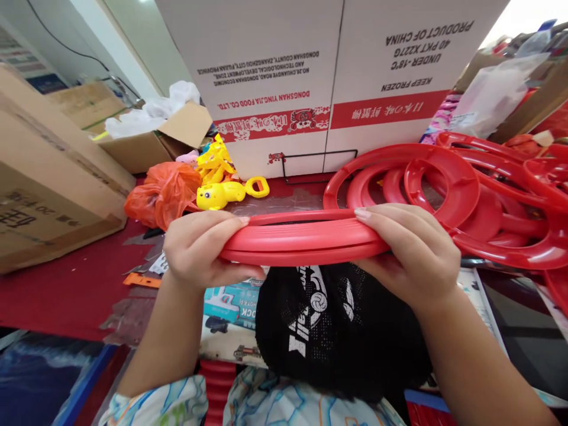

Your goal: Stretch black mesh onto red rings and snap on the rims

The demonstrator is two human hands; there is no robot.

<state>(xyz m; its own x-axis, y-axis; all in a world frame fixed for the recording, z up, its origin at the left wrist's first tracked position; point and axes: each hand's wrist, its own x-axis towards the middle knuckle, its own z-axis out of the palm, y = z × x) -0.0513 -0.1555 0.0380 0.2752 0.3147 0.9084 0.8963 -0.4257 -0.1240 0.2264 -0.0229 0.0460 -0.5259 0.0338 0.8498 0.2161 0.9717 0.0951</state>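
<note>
Both my hands grip a red plastic ring, held flat and edge-on in front of me. My left hand is closed round its left side, thumb underneath. My right hand is closed round its right side, fingers over the top rim. A black mesh net with white lettering hangs from the ring down to my lap. Behind the ring lies a pile of similar red rings on the red table.
A large white printed carton stands upright at the back. Brown cardboard boxes fill the left. Yellow plastic toys and an orange bag lie at the carton's foot. Printed cards lie under the net.
</note>
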